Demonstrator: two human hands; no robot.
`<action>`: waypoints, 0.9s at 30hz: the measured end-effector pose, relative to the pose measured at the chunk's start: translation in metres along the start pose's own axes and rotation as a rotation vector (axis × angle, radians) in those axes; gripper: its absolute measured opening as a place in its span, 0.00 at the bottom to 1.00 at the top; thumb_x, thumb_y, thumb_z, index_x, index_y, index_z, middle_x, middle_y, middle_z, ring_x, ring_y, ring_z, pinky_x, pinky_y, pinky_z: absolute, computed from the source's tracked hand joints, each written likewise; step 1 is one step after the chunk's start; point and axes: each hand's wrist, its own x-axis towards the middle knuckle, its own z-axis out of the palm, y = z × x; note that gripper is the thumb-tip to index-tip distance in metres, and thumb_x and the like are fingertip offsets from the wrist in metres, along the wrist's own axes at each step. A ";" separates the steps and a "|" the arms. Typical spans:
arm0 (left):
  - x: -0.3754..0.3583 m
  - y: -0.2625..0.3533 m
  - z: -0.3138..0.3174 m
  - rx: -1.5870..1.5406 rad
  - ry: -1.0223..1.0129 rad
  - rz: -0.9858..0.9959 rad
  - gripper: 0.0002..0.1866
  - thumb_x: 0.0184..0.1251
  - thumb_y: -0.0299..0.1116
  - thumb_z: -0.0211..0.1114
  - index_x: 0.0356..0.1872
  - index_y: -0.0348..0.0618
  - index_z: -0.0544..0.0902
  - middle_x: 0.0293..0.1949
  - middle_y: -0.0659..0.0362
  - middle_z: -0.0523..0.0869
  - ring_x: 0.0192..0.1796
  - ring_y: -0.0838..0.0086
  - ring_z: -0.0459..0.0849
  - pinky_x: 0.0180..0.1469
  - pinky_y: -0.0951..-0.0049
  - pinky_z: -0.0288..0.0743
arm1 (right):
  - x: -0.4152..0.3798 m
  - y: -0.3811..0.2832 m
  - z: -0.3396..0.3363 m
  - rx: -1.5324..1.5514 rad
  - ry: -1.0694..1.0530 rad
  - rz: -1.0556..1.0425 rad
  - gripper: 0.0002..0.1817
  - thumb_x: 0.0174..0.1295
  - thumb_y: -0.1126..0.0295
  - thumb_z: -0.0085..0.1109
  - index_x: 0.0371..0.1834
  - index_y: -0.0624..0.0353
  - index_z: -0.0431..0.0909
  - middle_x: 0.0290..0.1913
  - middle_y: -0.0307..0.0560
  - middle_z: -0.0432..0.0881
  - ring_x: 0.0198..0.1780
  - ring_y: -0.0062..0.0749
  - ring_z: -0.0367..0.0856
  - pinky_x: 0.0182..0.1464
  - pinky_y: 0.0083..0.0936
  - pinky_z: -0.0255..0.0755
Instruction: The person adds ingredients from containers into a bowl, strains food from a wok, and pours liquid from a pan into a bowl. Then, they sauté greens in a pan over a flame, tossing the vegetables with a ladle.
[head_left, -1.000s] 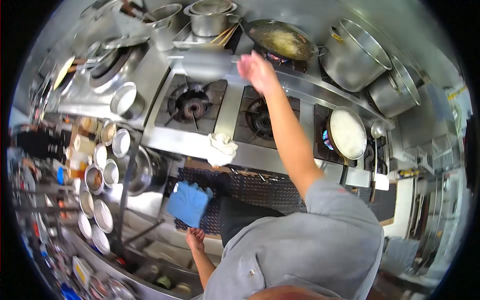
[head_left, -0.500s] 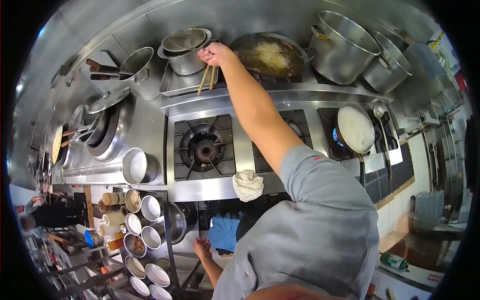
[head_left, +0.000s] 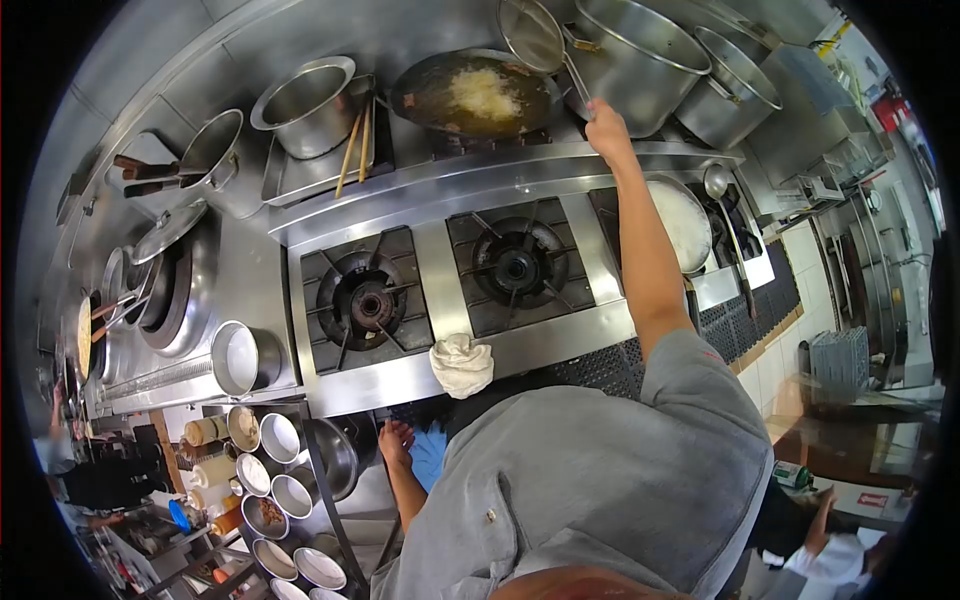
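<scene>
My right hand [head_left: 607,132] is closed round the handle of a round mesh strainer [head_left: 531,36], which is tilted over the right end of a wide wok [head_left: 415,98]. Pale frying food [head_left: 486,93] floats in the wok's dark oil. Low at my side, my left hand [head_left: 397,440] has loosely bent fingers and holds nothing that shows. A pot [head_left: 318,125] stands uncovered left of the wok, with wooden chopsticks [head_left: 352,150] leaning beside it.
Tall pots [head_left: 650,75] stand right of the wok. In front are two burners [head_left: 516,264], a crumpled cloth [head_left: 461,365], a pan of white liquid [head_left: 682,225] and a ladle [head_left: 717,182]. Metal containers [head_left: 280,437] sit at lower left. Other people are at both sides.
My right hand has moved right from the pot to beyond the wok, carrying the strainer off the pot's top. The view has shifted, and another person has appeared at lower right.
</scene>
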 end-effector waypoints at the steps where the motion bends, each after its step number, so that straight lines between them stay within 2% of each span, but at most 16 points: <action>1: 0.002 0.003 0.006 0.005 -0.005 0.001 0.19 0.70 0.52 0.54 0.39 0.46 0.76 0.30 0.58 0.82 0.31 0.68 0.82 0.33 0.68 0.74 | 0.000 0.004 -0.003 -0.007 -0.032 0.076 0.19 0.53 0.78 0.46 0.51 0.63 0.72 0.45 0.63 0.81 0.48 0.60 0.77 0.50 0.47 0.68; 2: 0.003 0.006 0.010 -0.026 -0.020 0.016 0.19 0.70 0.52 0.54 0.39 0.46 0.76 0.30 0.58 0.82 0.30 0.69 0.82 0.32 0.69 0.74 | -0.001 0.007 -0.004 -0.013 -0.066 0.153 0.19 0.53 0.78 0.47 0.51 0.64 0.72 0.50 0.66 0.79 0.54 0.64 0.73 0.57 0.50 0.64; 6: -0.001 0.010 0.019 -0.045 -0.012 0.039 0.19 0.71 0.52 0.54 0.40 0.45 0.75 0.30 0.58 0.82 0.30 0.69 0.81 0.31 0.70 0.73 | -0.008 0.014 -0.001 -0.096 -0.082 0.160 0.20 0.53 0.77 0.48 0.52 0.63 0.71 0.47 0.66 0.80 0.53 0.64 0.75 0.57 0.50 0.66; 8: -0.005 0.005 0.014 -0.041 0.000 0.026 0.19 0.71 0.52 0.54 0.40 0.45 0.75 0.30 0.58 0.82 0.29 0.69 0.81 0.31 0.70 0.73 | -0.009 0.017 0.006 -0.137 -0.145 0.222 0.21 0.55 0.75 0.52 0.54 0.62 0.68 0.48 0.69 0.79 0.53 0.64 0.76 0.57 0.51 0.68; 12: -0.016 -0.007 0.003 -0.104 0.056 -0.015 0.19 0.71 0.53 0.54 0.40 0.45 0.75 0.30 0.58 0.82 0.29 0.68 0.81 0.32 0.69 0.73 | -0.005 0.026 0.033 -0.137 -0.187 0.242 0.22 0.55 0.75 0.53 0.55 0.61 0.67 0.48 0.69 0.79 0.54 0.66 0.75 0.58 0.52 0.67; 14: -0.023 -0.011 -0.005 -0.114 0.064 -0.006 0.19 0.71 0.53 0.54 0.40 0.46 0.76 0.31 0.58 0.82 0.29 0.68 0.81 0.32 0.68 0.73 | 0.001 0.039 0.055 -0.106 -0.138 0.179 0.20 0.56 0.76 0.51 0.53 0.61 0.67 0.44 0.65 0.80 0.47 0.60 0.80 0.46 0.47 0.75; 15: -0.023 -0.013 -0.007 -0.119 0.067 0.002 0.19 0.71 0.53 0.54 0.39 0.46 0.76 0.31 0.58 0.82 0.30 0.68 0.80 0.33 0.67 0.73 | 0.003 0.040 0.061 -0.102 -0.136 0.172 0.20 0.56 0.76 0.51 0.53 0.61 0.67 0.44 0.65 0.80 0.47 0.60 0.80 0.46 0.47 0.75; 17: -0.026 -0.015 -0.008 -0.172 0.060 0.002 0.19 0.71 0.53 0.54 0.39 0.47 0.76 0.31 0.58 0.82 0.31 0.67 0.80 0.34 0.67 0.73 | -0.001 0.027 0.065 0.417 -0.201 0.396 0.19 0.54 0.80 0.43 0.50 0.61 0.70 0.30 0.57 0.78 0.22 0.40 0.76 0.21 0.37 0.68; 18: -0.028 -0.015 -0.009 -0.217 0.055 -0.004 0.19 0.71 0.53 0.54 0.38 0.47 0.76 0.31 0.57 0.82 0.32 0.67 0.80 0.35 0.66 0.73 | -0.002 0.022 0.065 0.583 -0.257 0.489 0.19 0.54 0.82 0.40 0.50 0.61 0.67 0.24 0.46 0.69 0.15 0.23 0.60 0.13 0.24 0.52; 19: -0.030 -0.014 -0.009 -0.223 0.058 0.002 0.19 0.71 0.53 0.54 0.38 0.47 0.76 0.31 0.57 0.82 0.32 0.67 0.80 0.35 0.66 0.73 | -0.001 0.023 0.068 0.590 -0.259 0.482 0.19 0.54 0.82 0.40 0.50 0.61 0.67 0.24 0.46 0.69 0.15 0.23 0.60 0.13 0.24 0.52; 21: -0.033 -0.012 -0.007 -0.257 0.048 0.049 0.18 0.71 0.53 0.54 0.37 0.48 0.77 0.31 0.58 0.82 0.32 0.67 0.80 0.36 0.66 0.73 | 0.000 0.034 0.076 0.983 -0.321 0.611 0.14 0.58 0.79 0.40 0.48 0.59 0.65 0.21 0.44 0.69 0.14 0.22 0.62 0.13 0.23 0.51; 27: -0.030 -0.005 -0.003 -0.251 0.028 0.078 0.18 0.71 0.53 0.53 0.38 0.47 0.76 0.33 0.58 0.82 0.33 0.68 0.80 0.37 0.67 0.72 | -0.009 0.027 0.059 1.133 -0.306 0.662 0.14 0.60 0.81 0.37 0.49 0.59 0.62 0.22 0.41 0.68 0.15 0.18 0.58 0.14 0.19 0.49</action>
